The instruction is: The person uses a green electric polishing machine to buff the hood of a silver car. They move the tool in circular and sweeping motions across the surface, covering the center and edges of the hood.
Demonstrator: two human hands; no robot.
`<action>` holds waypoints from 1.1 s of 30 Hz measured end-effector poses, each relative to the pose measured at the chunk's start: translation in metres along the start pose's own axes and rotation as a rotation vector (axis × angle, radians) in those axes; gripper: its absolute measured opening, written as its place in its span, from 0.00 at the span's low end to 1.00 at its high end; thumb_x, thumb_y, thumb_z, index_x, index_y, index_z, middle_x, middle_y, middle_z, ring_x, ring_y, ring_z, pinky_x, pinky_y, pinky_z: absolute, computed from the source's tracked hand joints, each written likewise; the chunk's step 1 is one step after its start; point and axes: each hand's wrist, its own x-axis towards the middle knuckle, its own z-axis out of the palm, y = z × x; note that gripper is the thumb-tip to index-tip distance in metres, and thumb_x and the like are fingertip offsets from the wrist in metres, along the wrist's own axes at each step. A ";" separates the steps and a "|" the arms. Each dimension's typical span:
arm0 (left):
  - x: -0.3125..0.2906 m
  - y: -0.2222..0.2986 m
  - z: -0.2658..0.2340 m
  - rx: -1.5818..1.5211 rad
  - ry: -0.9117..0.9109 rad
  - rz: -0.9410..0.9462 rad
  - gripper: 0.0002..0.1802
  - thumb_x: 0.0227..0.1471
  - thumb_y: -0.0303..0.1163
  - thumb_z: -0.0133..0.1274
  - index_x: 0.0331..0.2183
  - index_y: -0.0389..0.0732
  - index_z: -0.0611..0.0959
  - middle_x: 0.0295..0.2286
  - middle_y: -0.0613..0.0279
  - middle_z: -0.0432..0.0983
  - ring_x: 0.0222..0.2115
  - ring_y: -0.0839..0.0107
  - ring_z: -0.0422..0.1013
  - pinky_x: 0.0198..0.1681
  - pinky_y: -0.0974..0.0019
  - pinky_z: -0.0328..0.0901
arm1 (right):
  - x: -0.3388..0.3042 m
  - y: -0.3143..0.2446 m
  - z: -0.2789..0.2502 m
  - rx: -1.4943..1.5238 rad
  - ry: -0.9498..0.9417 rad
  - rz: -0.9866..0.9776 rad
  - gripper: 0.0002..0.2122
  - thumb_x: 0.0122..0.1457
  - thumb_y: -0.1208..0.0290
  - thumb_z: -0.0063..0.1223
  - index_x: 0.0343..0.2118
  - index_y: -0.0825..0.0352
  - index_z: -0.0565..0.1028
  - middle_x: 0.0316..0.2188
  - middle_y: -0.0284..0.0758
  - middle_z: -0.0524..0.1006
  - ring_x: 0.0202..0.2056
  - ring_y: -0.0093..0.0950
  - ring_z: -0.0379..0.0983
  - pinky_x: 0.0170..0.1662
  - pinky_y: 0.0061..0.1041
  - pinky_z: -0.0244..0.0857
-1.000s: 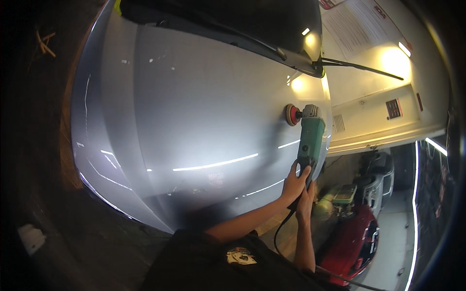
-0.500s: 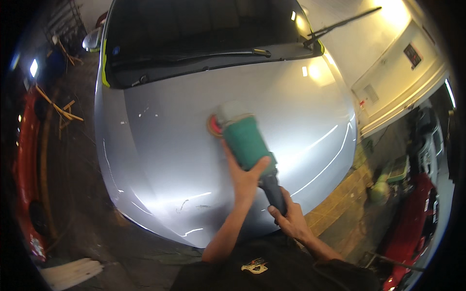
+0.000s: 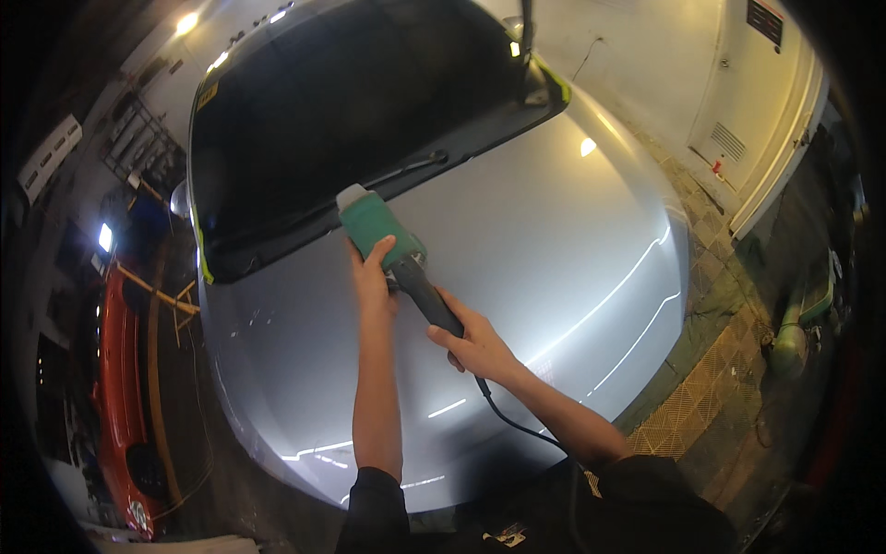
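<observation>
A green and black corded polisher is in both my hands over the silver car hood. Its head points toward the base of the dark windshield, and the pad is hidden in this view. My left hand grips the green body near the front, thumb on top. My right hand is wrapped round the black rear handle. From the handle's end a black power cord runs back beside my right forearm. Whether the pad touches the hood cannot be seen.
Yellow-green masking tape lines the windshield's lower corners. A wiper arm lies along its base. Left of the car stand a red car, a wooden stand and a bright lamp. A cream door is at right.
The polisher has gone from mid-hood to the far edge by the windshield, both arms now stretched further out. Its red-edged pad no longer shows. My view has shifted and tilted.
</observation>
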 end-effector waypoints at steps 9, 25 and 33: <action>0.017 -0.087 0.155 0.036 -0.289 -0.127 0.58 0.47 0.28 0.68 0.72 0.51 0.53 0.52 0.53 0.71 0.49 0.58 0.73 0.48 0.56 0.74 | -0.032 -0.003 -0.108 0.069 0.339 -0.048 0.32 0.66 0.69 0.54 0.71 0.66 0.59 0.27 0.29 0.67 0.19 0.19 0.66 0.20 0.22 0.62; -0.151 -0.051 0.061 -0.025 -0.415 -0.250 0.66 0.44 0.24 0.70 0.74 0.49 0.45 0.58 0.52 0.68 0.54 0.57 0.72 0.55 0.56 0.73 | -0.159 0.056 0.003 0.328 0.290 0.210 0.32 0.64 0.62 0.62 0.65 0.66 0.59 0.30 0.39 0.75 0.23 0.30 0.77 0.22 0.31 0.74; -0.253 -0.050 -0.051 0.069 -0.224 -0.116 0.72 0.42 0.31 0.73 0.74 0.46 0.39 0.56 0.48 0.72 0.51 0.59 0.75 0.56 0.60 0.71 | -0.204 0.060 0.090 0.313 0.284 0.498 0.21 0.66 0.55 0.60 0.49 0.68 0.69 0.26 0.38 0.76 0.19 0.29 0.75 0.22 0.29 0.72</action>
